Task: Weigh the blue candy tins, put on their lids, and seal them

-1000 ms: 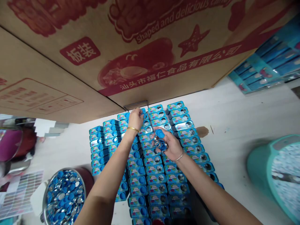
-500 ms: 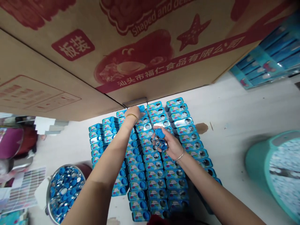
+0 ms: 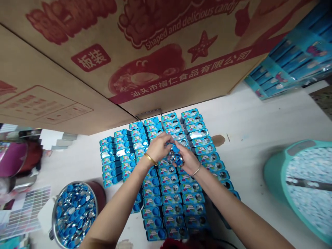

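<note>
My right hand [image 3: 189, 159], palm up, cups a small pile of round blue-and-silver caps [image 3: 176, 157] above the rows of tins. The curled fingers of my left hand [image 3: 160, 147] meet at the edge of that pile; whatever they pinch is hidden. Below both hands stand rows of narrow blue tins [image 3: 169, 180] with printed tops. Round blue caps fill the holes of many tins on the left, such as one capped tin [image 3: 151, 202]. Farther right, tins such as an uncapped one [image 3: 202, 140] show open holes with pale contents.
A metal pot [image 3: 96, 197] full of loose caps stands at the lower left. To the right is a turquoise tub [image 3: 275, 180] of pale blue-white pieces. Large cardboard cartons [image 3: 145, 98] wall off the back. Wrapped blue packs [image 3: 290, 65] lie at the upper right.
My left hand has drawn back from the far end of the tin rows to the caps in my right hand. One more far tin hole now shows a blue cap. The view has shifted slightly.
</note>
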`<state>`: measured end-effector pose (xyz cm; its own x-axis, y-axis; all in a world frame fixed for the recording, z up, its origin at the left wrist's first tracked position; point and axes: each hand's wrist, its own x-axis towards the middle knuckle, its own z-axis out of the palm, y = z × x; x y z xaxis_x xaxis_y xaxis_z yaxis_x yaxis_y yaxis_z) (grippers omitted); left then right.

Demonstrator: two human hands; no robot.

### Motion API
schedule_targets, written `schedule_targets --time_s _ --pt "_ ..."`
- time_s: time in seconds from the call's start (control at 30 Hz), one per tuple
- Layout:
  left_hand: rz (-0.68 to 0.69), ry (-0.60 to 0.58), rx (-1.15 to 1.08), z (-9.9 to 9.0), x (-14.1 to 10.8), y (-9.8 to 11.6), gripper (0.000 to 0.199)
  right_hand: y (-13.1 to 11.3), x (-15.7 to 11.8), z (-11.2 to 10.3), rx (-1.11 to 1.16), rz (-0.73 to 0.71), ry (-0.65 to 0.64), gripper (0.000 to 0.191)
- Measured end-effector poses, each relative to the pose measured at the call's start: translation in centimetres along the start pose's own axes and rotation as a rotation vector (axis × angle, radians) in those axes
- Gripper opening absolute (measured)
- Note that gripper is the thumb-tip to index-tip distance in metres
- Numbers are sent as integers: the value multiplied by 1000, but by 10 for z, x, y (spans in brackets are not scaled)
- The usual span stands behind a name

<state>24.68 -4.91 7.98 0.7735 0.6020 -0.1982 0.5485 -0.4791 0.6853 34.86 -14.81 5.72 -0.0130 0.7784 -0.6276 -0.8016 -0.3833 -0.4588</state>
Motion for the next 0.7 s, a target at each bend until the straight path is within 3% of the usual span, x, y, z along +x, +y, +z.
schedule_targets --time_s 0.17,0.23,0.3,0.4,0.53,0.63,0.7 --pt "-101 205 -26 9 -5 -17 7 8 2 -3 34 -19 -42 33" --pt "-190 328 9 7 2 -28 9 8 4 -6 20 -23 -55 33" --pt "-302 378 90 4 12 -37 8 8 5 -8 -7 -32 -57 35" --pt "-469 264 245 -3 30 -46 6 6 6 -10 -63 -48 -24 42" --pt "-674 -12 381 -14 53 -47 14 4 5 -12 -120 -68 15 46" --pt "-746 -188 448 -22 66 -49 28 3 4 -13 -115 -58 12 45" --pt "-764 -228 478 -25 71 -50 33 3 3 -13 -98 -36 -5 43"
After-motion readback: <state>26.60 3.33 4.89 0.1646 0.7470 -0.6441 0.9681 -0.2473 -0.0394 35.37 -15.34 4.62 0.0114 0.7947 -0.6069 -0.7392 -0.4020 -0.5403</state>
